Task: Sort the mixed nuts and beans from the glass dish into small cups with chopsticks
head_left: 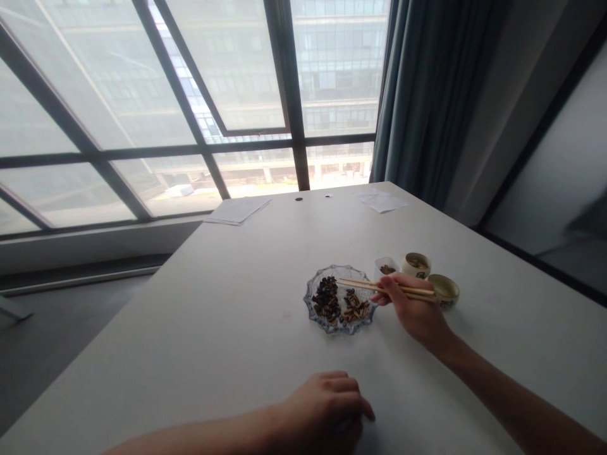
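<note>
My right hand [420, 313] is closed around a pair of wooden chopsticks [363, 285]. Their tips reach left over a scalloped clear glass plate [349, 328], with nothing visible between them. On the plate lie two groups of small dried pieces: a dark brown heap [326, 299] at the left and striped, seed-like pieces [355, 307] at the right. My left hand [329, 404] rests on the table in front of the plate, its fingers curled and nothing showing in them.
Beyond my right hand stand a small white container [379, 266] with brown pieces, a cream cup [406, 265] with pieces inside, and another cup [450, 289] partly behind the hand. Papers [239, 211] and a loose sheet [386, 202] lie at the white table's [227, 341] far end.
</note>
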A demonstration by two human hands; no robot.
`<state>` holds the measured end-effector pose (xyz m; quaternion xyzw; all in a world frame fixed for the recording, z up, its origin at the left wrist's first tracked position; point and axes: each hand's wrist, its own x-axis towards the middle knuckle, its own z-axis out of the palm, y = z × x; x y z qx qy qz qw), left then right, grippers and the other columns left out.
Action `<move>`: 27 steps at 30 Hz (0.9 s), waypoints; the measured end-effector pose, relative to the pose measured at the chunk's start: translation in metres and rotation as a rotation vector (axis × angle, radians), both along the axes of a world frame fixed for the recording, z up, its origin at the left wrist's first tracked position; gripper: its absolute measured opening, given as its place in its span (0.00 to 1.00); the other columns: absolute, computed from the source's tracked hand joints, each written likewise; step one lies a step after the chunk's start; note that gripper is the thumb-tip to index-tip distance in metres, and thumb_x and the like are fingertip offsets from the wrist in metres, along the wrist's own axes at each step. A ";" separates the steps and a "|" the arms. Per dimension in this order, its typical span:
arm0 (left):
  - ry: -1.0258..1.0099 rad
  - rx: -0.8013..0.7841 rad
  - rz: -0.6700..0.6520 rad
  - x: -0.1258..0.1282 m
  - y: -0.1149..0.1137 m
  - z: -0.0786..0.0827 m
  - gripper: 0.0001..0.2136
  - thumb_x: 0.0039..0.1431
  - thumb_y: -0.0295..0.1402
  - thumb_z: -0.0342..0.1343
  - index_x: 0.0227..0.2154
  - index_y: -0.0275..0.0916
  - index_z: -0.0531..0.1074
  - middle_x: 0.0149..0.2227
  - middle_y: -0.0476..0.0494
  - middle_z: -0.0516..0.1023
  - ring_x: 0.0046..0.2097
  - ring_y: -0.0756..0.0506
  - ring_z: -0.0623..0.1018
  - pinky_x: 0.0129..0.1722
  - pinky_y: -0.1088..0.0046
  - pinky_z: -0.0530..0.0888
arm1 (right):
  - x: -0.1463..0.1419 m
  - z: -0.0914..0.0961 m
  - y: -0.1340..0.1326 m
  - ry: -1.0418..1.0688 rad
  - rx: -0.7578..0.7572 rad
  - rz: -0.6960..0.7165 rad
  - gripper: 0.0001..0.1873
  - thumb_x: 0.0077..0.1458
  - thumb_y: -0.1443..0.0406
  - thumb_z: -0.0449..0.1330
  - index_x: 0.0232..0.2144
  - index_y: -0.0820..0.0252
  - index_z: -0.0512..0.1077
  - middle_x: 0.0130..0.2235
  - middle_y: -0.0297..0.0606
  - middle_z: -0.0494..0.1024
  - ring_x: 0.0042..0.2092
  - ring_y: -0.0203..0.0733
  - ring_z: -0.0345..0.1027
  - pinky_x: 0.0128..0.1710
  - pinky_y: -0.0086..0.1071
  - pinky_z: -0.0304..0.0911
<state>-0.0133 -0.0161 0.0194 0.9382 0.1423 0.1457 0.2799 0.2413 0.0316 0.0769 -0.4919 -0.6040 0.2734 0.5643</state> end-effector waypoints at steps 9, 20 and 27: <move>-0.005 0.023 0.007 0.001 -0.001 -0.005 0.13 0.62 0.23 0.59 0.48 0.42 0.75 0.38 0.45 0.81 0.39 0.44 0.81 0.45 0.74 0.79 | -0.018 -0.010 0.010 -0.135 0.056 0.072 0.24 0.71 0.49 0.60 0.28 0.57 0.81 0.30 0.41 0.85 0.31 0.43 0.80 0.32 0.33 0.74; -0.012 0.015 0.006 0.001 -0.001 -0.006 0.13 0.62 0.22 0.59 0.48 0.42 0.76 0.38 0.45 0.81 0.40 0.45 0.81 0.46 0.74 0.79 | 0.029 0.016 -0.020 -0.170 0.187 -0.126 0.17 0.71 0.55 0.62 0.33 0.55 0.82 0.32 0.38 0.86 0.32 0.42 0.82 0.34 0.34 0.75; -0.007 0.031 0.002 0.001 0.001 -0.005 0.14 0.62 0.22 0.58 0.48 0.42 0.76 0.38 0.45 0.81 0.40 0.45 0.81 0.46 0.75 0.79 | 0.067 0.034 -0.029 -0.246 0.152 -0.362 0.17 0.66 0.52 0.67 0.29 0.54 0.82 0.28 0.37 0.86 0.28 0.44 0.82 0.31 0.33 0.75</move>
